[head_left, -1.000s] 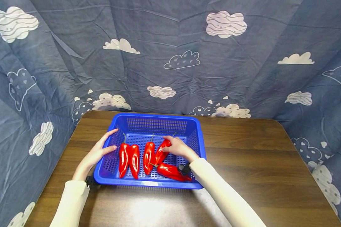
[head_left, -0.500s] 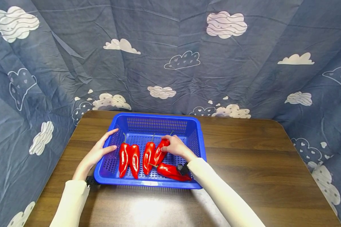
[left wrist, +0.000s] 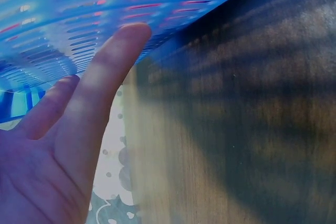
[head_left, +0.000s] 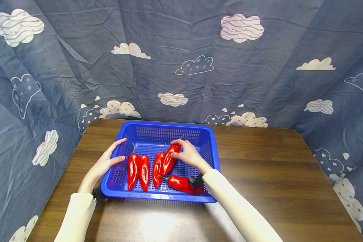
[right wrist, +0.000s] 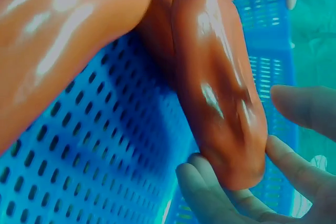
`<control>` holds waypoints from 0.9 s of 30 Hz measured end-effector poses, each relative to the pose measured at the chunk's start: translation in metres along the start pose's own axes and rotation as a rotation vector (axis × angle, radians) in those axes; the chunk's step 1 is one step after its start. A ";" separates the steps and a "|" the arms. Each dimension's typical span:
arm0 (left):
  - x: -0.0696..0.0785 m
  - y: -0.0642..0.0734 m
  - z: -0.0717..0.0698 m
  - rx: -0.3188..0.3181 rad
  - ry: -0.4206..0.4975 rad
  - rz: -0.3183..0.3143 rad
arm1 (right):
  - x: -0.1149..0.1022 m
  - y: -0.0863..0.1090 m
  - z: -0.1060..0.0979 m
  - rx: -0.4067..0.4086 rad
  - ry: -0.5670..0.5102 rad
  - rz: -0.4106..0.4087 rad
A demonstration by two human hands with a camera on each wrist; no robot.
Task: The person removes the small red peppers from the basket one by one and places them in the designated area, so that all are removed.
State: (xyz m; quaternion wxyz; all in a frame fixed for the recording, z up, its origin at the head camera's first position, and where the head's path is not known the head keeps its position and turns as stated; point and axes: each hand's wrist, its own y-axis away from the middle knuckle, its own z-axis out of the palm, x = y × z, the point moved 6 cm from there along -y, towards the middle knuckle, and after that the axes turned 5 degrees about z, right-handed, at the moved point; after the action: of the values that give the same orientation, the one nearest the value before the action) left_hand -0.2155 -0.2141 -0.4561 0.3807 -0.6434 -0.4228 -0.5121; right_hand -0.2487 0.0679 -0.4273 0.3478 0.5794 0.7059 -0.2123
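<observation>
A blue perforated plastic basket [head_left: 130, 194] holds several glossy red peppers with green stems. My right hand [head_left: 189, 154] pinches one long red pepper [head_left: 169, 163] near its stem end, thumb on one side and fingers on the other. That pepper leans against another pepper [head_left: 157, 171] on its left. In the right wrist view, the held pepper [right wrist: 220, 87] has fingertips at its broad end. My left hand [head_left: 101, 164] rests with fairly straight fingers at the basket's left rim. Its thumb and index finger reach over that side. The left wrist view shows it beside the slotted wall [left wrist: 173, 3].
Two peppers lie side by side at the basket's left, one a red pepper [head_left: 144, 171]. A further pepper [head_left: 179, 184] lies crosswise near the front wall, below my right wrist. The basket stands on a wooden table [head_left: 260, 174], with a cloud-patterned cloth [head_left: 157, 77] hanging behind.
My right hand has shifted the gripped pepper slightly left and away from me, against the pepper on its left. My left hand has stayed at the rim.
</observation>
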 end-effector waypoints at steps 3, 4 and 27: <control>0.000 0.000 0.000 0.001 -0.002 -0.003 | -0.001 0.002 -0.004 0.020 -0.028 -0.015; 0.000 0.000 0.000 0.001 -0.003 -0.004 | -0.002 0.003 -0.005 0.026 -0.039 -0.020; 0.001 0.001 0.001 0.012 0.017 -0.032 | -0.011 0.023 -0.034 -0.043 -0.377 -0.029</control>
State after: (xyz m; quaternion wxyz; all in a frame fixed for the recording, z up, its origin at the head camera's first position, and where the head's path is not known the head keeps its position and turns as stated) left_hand -0.2139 -0.2131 -0.4555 0.3802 -0.6299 -0.4329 -0.5209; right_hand -0.2336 0.0898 -0.3947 0.4832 0.5117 0.6407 -0.3069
